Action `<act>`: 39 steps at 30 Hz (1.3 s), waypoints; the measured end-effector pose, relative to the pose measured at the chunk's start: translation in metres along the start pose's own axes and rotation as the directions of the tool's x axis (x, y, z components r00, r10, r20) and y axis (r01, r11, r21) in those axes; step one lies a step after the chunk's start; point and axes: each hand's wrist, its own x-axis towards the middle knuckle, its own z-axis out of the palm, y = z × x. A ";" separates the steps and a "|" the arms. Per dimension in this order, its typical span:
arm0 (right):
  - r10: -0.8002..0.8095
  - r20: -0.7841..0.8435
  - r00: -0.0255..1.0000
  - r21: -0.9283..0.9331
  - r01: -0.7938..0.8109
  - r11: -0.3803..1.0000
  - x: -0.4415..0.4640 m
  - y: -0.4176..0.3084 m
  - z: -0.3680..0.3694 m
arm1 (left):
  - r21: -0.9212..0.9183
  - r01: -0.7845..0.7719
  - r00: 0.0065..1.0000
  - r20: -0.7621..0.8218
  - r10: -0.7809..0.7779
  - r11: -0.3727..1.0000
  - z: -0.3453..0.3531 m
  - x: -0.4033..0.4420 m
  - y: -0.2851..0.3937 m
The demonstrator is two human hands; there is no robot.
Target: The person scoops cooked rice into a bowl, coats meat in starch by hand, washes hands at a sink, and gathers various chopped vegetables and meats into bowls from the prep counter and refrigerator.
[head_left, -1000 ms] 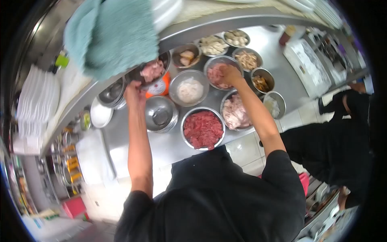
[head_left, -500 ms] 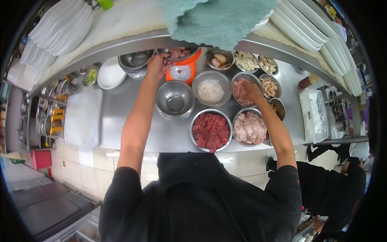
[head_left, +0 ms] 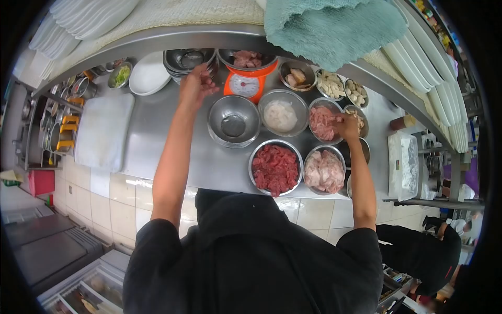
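My left hand [head_left: 194,88] hangs beside the orange scale [head_left: 244,86], fingers apart and holding nothing. On that scale rests a metal bowl with pink meat pieces [head_left: 247,58]. Stacked metal bowls [head_left: 189,58] stand just behind my left hand, and another empty stack [head_left: 234,121] is in front of the scale. My right hand [head_left: 347,126] is at the right side of a bowl of pink meat strips [head_left: 323,122]. Its fingers are pressed together; what they grip is too small to tell. Nearby are bowls of dark red meat [head_left: 275,168], pale meat [head_left: 324,170] and a whitish food [head_left: 280,114].
Bowls of cut ingredients [head_left: 330,84] line the back right. A white cutting board [head_left: 104,131] lies left, near white dishes [head_left: 149,74]. The shelf edge [head_left: 157,37] overhangs the counter, with a green towel [head_left: 334,31] hanging over it. Another person [head_left: 423,256] is at the lower right.
My left hand has come away from the bowl on the scale, its fingers now apart. My right hand has drawn back from the meat to the bowl's right side. The view has shifted.
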 end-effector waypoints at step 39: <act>-0.173 0.042 0.984 0.613 0.112 0.782 0.156 -0.236 0.029 | -0.221 -0.032 0.976 -0.217 -0.017 0.975 -0.094 -0.189 -0.058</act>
